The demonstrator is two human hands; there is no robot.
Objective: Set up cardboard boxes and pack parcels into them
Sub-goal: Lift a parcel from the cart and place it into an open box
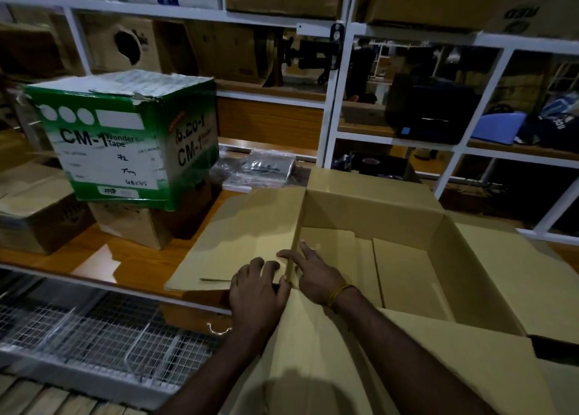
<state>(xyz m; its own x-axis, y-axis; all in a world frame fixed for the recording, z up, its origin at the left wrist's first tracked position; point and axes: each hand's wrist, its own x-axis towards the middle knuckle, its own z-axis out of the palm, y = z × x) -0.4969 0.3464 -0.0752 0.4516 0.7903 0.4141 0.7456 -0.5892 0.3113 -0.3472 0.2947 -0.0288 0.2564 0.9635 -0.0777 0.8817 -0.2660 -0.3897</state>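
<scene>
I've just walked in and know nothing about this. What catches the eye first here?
The big open cardboard box in the middle, flaps spread, with the left hand and right hand at its near-left corner. Next, the green-and-white tape carton stacked on a brown box to the left.

Tan open box (369,207); green-and-white tape carton (125,145)

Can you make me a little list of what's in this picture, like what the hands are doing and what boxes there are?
big box: open cardboard box, flaps spread, nothing inside
left hand: left hand grips the near-left corner
right hand: right hand rests on the same corner, fingers straight
other box: green and white tape box stacked on a brown box
parcels: plastic-wrapped packets behind, not packed yet
</scene>
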